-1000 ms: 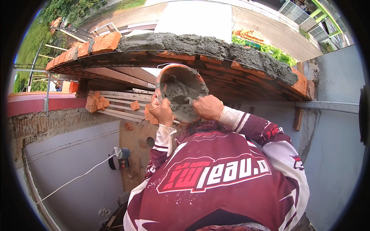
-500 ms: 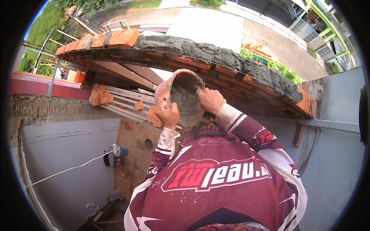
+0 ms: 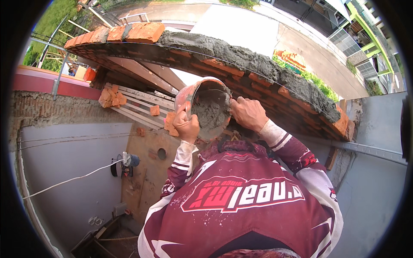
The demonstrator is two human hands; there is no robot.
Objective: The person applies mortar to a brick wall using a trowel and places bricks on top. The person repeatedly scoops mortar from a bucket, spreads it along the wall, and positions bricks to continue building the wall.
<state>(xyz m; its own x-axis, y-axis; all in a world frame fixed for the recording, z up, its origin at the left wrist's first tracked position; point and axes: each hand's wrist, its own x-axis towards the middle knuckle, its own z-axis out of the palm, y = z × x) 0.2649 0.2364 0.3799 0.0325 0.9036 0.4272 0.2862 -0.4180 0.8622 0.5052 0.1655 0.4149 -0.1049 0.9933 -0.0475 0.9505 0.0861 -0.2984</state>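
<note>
My left hand (image 3: 186, 128) is closed around the near-left rim of a reddish bucket (image 3: 182, 99). The bucket is tilted so that its mouth faces me, and wet grey mortar (image 3: 210, 112) lies inside. At the bucket's right rim, my right hand (image 3: 249, 113) is closed in a fist. What its fingers hold is hidden. Just beyond the bucket runs a brick wall (image 3: 228, 91), topped by a thick bed of grey mortar (image 3: 219, 48). Orange bricks (image 3: 145, 32) are set on top of its left part.
A taut string (image 3: 202, 53) runs along the wall. Wooden planks (image 3: 140, 105) with loose bricks (image 3: 112, 97) lie to the left. Below, a small dark blue container (image 3: 132, 160) hangs by a white cable (image 3: 73, 178). A metal bar (image 3: 374, 148) crosses at right.
My right hand has moved right, to the outer side of the bucket's rim. The bucket has turned slightly, still in my left hand. The view has shifted a little.
</note>
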